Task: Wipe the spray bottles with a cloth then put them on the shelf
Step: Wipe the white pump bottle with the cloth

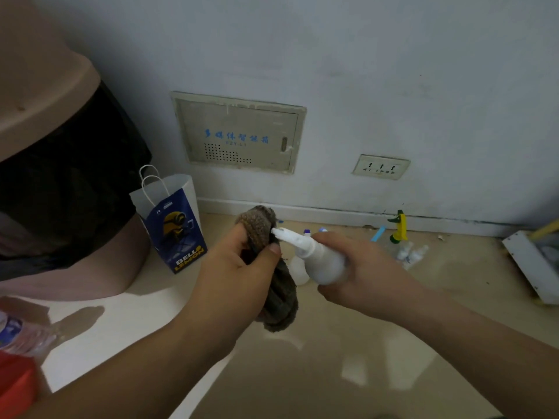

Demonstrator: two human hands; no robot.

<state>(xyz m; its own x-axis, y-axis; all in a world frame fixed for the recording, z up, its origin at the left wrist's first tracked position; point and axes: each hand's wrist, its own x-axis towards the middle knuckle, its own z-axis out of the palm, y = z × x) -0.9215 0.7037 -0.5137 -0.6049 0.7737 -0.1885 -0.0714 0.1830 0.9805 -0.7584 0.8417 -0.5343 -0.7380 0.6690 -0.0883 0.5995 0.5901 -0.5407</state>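
My right hand grips a small white spray bottle, held tilted with its nozzle pointing left. My left hand holds a brown-grey cloth; the cloth's top wraps my fingers and touches the nozzle tip, and the rest hangs down below the hand. Several other spray bottles stand on the floor by the wall: a yellow-green trigger bottle and small white ones. Two more caps peek out behind my right hand. No shelf is in view.
A blue and white paper bag stands on the floor to the left. Beside it is a pink bin with a black liner. A water bottle lies at the lower left. A white rack's edge is at the right. A wall panel and a socket sit low on the wall.
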